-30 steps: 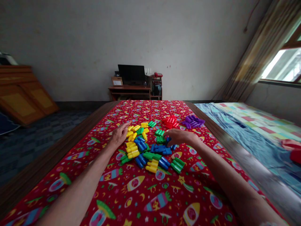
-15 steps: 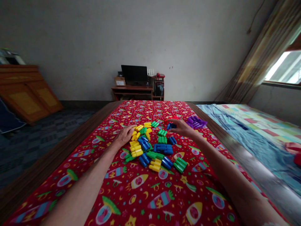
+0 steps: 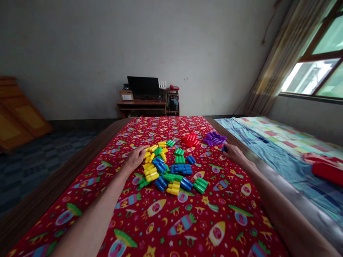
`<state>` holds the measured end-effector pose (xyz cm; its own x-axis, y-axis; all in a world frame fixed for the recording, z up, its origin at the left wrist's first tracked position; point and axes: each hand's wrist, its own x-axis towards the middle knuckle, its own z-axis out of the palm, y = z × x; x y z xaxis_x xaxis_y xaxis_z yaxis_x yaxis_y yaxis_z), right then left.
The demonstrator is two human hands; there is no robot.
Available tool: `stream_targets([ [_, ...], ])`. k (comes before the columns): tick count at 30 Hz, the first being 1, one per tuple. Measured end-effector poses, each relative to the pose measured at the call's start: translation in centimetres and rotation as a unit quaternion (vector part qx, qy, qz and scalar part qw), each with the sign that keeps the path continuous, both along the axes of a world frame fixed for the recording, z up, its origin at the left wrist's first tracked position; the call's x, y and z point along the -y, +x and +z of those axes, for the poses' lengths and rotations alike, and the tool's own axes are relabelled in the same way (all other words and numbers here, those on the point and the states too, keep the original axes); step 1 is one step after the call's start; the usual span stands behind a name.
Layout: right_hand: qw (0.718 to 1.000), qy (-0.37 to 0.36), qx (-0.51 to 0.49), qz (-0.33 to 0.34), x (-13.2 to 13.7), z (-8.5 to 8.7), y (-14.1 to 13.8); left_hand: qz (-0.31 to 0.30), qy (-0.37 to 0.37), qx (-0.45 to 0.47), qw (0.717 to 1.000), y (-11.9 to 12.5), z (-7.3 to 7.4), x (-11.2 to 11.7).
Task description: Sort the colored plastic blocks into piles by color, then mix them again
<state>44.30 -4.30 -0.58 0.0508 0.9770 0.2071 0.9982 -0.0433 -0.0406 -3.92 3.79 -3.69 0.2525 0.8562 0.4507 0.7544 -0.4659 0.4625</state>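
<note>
My right hand (image 3: 235, 154) is closed on a small blue building block (image 3: 224, 148), partly hidden by the fingers, at the right side of the cloth. Just beyond it lies a pile of purple blocks (image 3: 214, 138). On the left, my left hand (image 3: 136, 157) rests with loosely bent fingers beside the yellow blocks (image 3: 151, 173), holding nothing that I can see. Between the hands is a mixed spread of blue blocks (image 3: 181, 169), green blocks (image 3: 200, 185) and more yellow ones. A cluster of red blocks (image 3: 190, 139) sits behind them, left of the purple pile.
A red patterned cloth (image 3: 158, 232) covers the long table, whose dark wooden edge (image 3: 88, 153) shows on both sides. To the right is a bed (image 3: 249, 139) with a blue and checked cover. A desk with a monitor (image 3: 143, 86) stands against the far wall.
My right hand has moved right with the blue block, from beside the red blocks to near the purple pile. The red cluster is now uncovered. The view has turned slightly right.
</note>
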Motion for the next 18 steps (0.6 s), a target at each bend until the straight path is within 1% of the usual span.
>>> stream_targets([
  [1,1.0,0.009,-0.004,0.007,0.1,0.0,0.0,0.001,0.0,0.0,1.0,0.0,0.1,0.1],
  [3,0.998,0.061,-0.02,0.02,0.2,0.3,-0.6,0.002,0.003,0.001,1.0,0.1,0.2,0.3],
  [5,0.99,0.123,-0.051,0.048,0.3,1.0,-2.2,0.001,0.007,0.004,1.0,0.2,0.4,0.5],
  [6,0.986,0.133,-0.071,0.073,0.3,1.4,-3.4,0.0,0.007,0.005,1.0,0.2,0.4,0.6],
  [7,0.982,0.127,-0.092,0.107,0.3,1.8,-4.8,0.001,0.007,0.006,1.0,0.2,0.4,0.6],
  [9,0.97,0.073,-0.128,0.196,0.3,2.0,-8.1,0.006,0.004,0.008,1.0,0.2,0.5,0.6],
  [11,0.942,0.027,-0.142,0.303,0.1,1.6,-11.4,0.01,-0.001,0.007,1.0,0.2,0.6,0.6],
  [13,0.915,-0.006,-0.131,0.381,-0.2,0.8,-13.8,0.013,-0.002,0.005,1.0,0.3,0.7,0.7],
  [14,0.908,-0.015,-0.123,0.4,-0.4,0.4,-14.5,0.013,-0.002,0.004,1.0,0.3,0.7,0.7],
  [15,0.906,-0.017,-0.118,0.406,-0.5,0.1,-14.8,0.013,-0.002,0.003,1.0,0.3,0.8,0.8],
  [16,0.909,-0.015,-0.115,0.4,-0.6,0.0,-14.7,0.014,-0.003,0.002,1.0,0.3,0.8,0.8],
  [18,0.928,-0.002,-0.116,0.355,-0.7,0.4,-13.4,0.014,-0.007,0.001,1.0,0.3,0.9,0.9],
])
